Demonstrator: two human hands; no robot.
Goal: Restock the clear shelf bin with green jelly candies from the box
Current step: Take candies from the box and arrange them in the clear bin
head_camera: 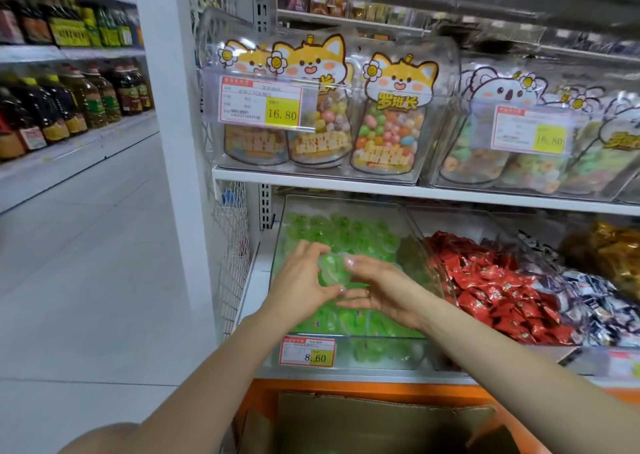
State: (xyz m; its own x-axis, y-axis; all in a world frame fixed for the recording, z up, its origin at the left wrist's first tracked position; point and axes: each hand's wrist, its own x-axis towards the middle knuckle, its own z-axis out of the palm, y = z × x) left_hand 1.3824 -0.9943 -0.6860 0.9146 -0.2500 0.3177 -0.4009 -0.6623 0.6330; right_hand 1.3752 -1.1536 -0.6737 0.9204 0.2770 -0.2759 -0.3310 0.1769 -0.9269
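Note:
A clear shelf bin (pixel 348 202) on the lower shelf holds several green jelly candies (pixel 349 231). Both my hands reach over the bin's middle. My left hand (pixel 301 282) and my right hand (pixel 377 287) face each other with a green jelly cup (pixel 332 268) between them; the fingers and thumbs curl round its sides. A brown cardboard box (pixel 381 422) stands open at the bottom, below the orange shelf base; its inside is dark and its contents are hidden.
A price tag reading 8.60 (pixel 308 349) hangs on the bin's front. Red wrapped sweets (pixel 495 287) fill the bin to the right. Clear bins with cartoon candy bags (pixel 322 107) sit on the shelf above. Oil bottles (pixel 69 107) line the left aisle.

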